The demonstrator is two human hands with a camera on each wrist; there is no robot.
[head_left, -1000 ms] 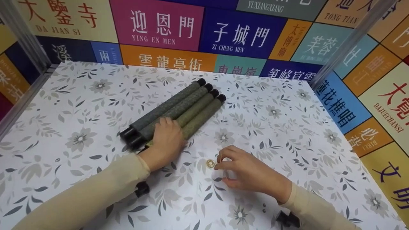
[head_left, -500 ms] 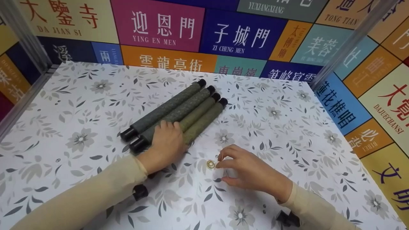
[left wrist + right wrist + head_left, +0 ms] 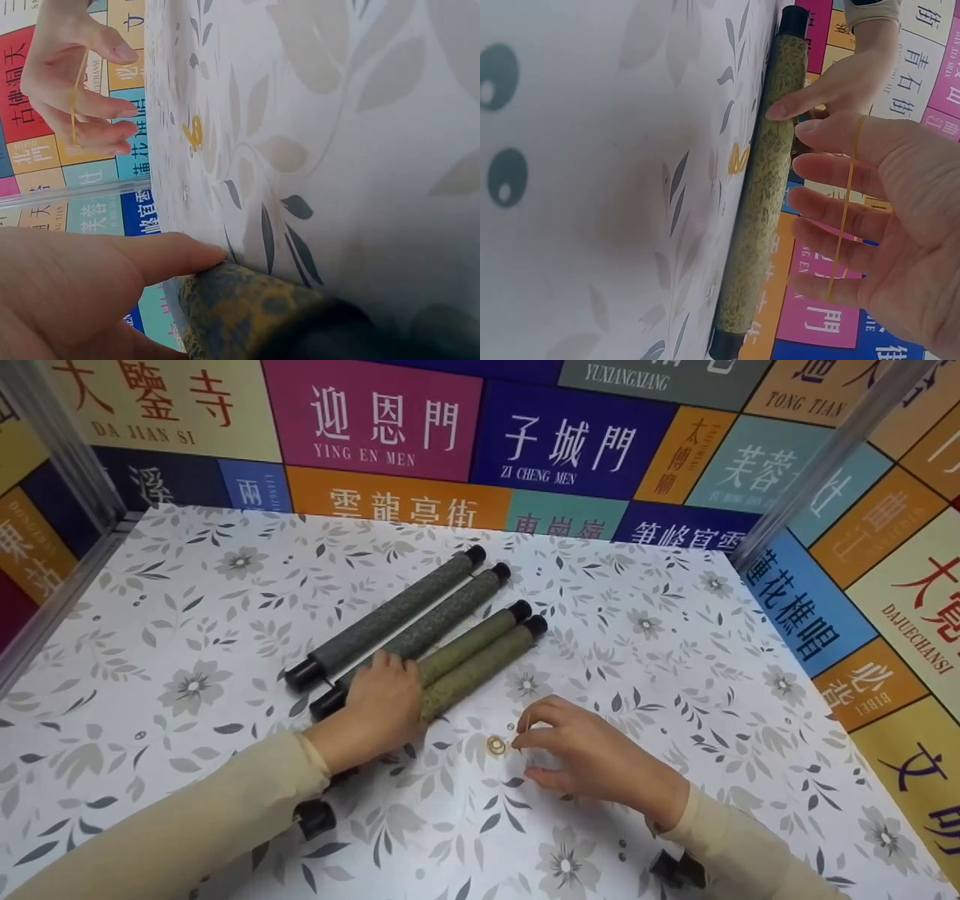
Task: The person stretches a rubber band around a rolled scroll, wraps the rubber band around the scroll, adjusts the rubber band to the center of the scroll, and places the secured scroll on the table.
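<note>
Several rolled scrolls with black end knobs lie slantwise in the head view. Two are grey, the outer grey scroll (image 3: 390,611) and the inner grey scroll (image 3: 442,615); two are olive, with the outer olive scroll (image 3: 487,667) touching the inner olive scroll (image 3: 472,641). My left hand (image 3: 382,701) grips the olive pair near their lower ends, its thumb (image 3: 180,255) along one roll; the rest of its hold is hidden. My right hand (image 3: 592,757) hovers with fingers spread, a yellow rubber band (image 3: 846,206) looped around them. Beside its fingertips lie small yellow rubber bands (image 3: 496,745).
A white floral cloth (image 3: 637,682) covers the table. Printed panels with large characters (image 3: 375,420) stand behind and at both sides, along with clear corner posts (image 3: 817,457). Black pieces sit by both sleeves, such as the right black piece (image 3: 677,870).
My left hand has drawn the olive scrolls towards me and to the right, opening a gap from the grey ones. The grey scrolls have spread slightly apart. My right hand has hardly moved.
</note>
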